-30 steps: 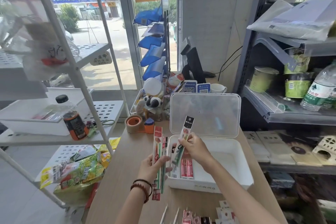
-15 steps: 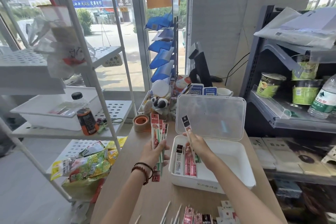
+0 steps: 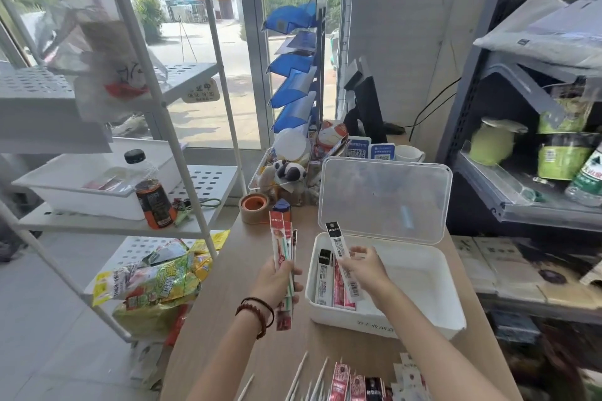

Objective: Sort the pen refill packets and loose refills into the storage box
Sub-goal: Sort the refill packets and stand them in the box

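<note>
Box: my white plastic storage box (image 3: 423, 327) sits at the right side of the light wooden counter (image 3: 228, 319). Its clear hinged lid (image 3: 384, 198) stands open at the back.

In the box: everything's stacked at the left end. One black-topped white packet (image 3: 324, 277) lies flat, with a couple of glossy red packets (image 3: 340, 290) touching it on the right.

Right hand: my right hand (image 3: 366, 270) is over that left end, pinching a long narrow white refill packet with a black header (image 3: 338, 247). It's tilted, top leaning away and left.

Left hand: my left hand (image 3: 277, 280) is just beside the box's left wall, fingers wrapped round a bundle of red-headed refill packets (image 3: 281, 244) held roughly upright. One has a green stripe. Dark bead bracelets (image 3: 257, 311) are on that wrist.

Near edge: loose thin white refills (image 3: 301, 371) are fanned out there, with flat red and black packets (image 3: 356, 384) just to their right.

Writing: there's a white logo on the black headers and barcode-type print down the bodies, too small for me to read. The grey print on the box front is blurred too.

Far edge: a brown tape roll with an orange core (image 3: 254, 205), a clear bin with a panda plush (image 3: 291, 169), and two blue QR code stands (image 3: 369, 148).
</note>
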The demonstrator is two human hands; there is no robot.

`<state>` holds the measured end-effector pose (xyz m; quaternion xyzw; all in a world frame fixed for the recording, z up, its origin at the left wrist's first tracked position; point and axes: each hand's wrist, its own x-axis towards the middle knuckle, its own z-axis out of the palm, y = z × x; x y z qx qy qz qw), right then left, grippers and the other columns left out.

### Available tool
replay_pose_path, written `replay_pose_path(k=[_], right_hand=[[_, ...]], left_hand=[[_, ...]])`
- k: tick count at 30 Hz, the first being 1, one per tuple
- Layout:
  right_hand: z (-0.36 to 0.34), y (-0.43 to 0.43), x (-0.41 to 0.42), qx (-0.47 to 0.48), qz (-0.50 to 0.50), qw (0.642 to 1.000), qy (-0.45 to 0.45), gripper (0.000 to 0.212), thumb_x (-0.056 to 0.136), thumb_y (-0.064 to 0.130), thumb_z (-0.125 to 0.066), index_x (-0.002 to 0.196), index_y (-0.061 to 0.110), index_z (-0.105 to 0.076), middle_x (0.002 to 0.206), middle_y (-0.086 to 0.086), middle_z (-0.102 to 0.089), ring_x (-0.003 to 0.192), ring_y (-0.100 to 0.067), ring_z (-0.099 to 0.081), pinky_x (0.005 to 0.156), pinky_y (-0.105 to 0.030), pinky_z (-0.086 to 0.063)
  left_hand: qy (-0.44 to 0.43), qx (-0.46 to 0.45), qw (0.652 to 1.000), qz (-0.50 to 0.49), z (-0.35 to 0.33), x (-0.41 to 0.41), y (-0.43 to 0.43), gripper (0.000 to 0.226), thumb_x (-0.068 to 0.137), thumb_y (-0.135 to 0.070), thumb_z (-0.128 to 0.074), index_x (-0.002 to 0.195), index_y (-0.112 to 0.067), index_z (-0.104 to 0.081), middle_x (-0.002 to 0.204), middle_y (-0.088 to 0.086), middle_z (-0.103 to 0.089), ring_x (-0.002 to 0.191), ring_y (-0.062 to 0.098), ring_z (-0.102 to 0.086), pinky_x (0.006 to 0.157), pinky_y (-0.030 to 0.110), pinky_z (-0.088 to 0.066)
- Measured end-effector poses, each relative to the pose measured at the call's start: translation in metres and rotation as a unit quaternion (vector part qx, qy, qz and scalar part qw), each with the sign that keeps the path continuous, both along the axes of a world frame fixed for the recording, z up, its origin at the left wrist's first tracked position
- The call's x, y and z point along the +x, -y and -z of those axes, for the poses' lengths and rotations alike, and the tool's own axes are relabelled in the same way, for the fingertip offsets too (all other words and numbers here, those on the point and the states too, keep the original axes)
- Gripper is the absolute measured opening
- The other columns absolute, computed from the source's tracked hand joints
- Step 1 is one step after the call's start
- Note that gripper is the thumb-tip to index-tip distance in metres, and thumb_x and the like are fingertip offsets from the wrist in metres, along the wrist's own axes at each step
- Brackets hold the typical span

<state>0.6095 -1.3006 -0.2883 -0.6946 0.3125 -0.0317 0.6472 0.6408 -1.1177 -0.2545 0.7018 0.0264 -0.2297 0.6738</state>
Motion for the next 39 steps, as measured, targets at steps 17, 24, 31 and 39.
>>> replay_pose_path(k=[17,24,31,39], right_hand=[[0.04,-0.013,0.011,-0.107,-0.108,0.987,-0.051,0.043,0.083,0.004,-0.07,0.12,0.022,-0.059,0.096,0.006,-0.062,0.09,-0.017,-0.065,0.076,-0.027,-0.056],[0.044,-0.022,0.018,-0.309,-0.203,0.924,-0.097,0.06,0.086,0.025,-0.072,0.141,0.025,-0.047,0.136,-0.001,-0.052,0.12,-0.019,-0.051,0.098,-0.032,-0.044],[0.047,-0.022,0.016,-0.371,-0.237,0.889,-0.125,0.057,0.092,0.035,-0.061,0.145,0.03,-0.04,0.141,-0.002,-0.04,0.132,-0.023,-0.035,0.104,-0.039,-0.04],[0.046,-0.016,0.014,-0.329,-0.22,0.913,-0.103,0.047,0.093,0.037,-0.057,0.139,0.032,-0.048,0.147,-0.001,-0.041,0.135,-0.023,-0.035,0.108,-0.041,-0.036]], left_hand=[[-0.057,-0.046,0.997,0.013,0.029,0.016,-0.002,0.018,0.098,-0.007,-0.041,0.116,-0.008,-0.045,0.099,0.003,-0.065,0.064,0.018,-0.07,0.055,0.037,-0.058],[-0.048,-0.048,0.998,0.009,0.03,0.017,-0.001,0.01,0.098,-0.01,-0.043,0.102,-0.014,-0.052,0.098,0.002,-0.068,0.068,0.019,-0.071,0.061,0.04,-0.057],[-0.039,-0.053,0.998,0.022,0.028,0.014,-0.002,0.011,0.096,-0.01,-0.047,0.1,-0.018,-0.053,0.099,0.001,-0.068,0.072,0.02,-0.071,0.064,0.041,-0.057],[-0.007,-0.056,0.998,0.033,0.03,0.013,-0.009,0.023,0.087,-0.006,-0.061,0.105,-0.018,-0.056,0.096,0.0,-0.072,0.073,0.02,-0.072,0.063,0.038,-0.058]])
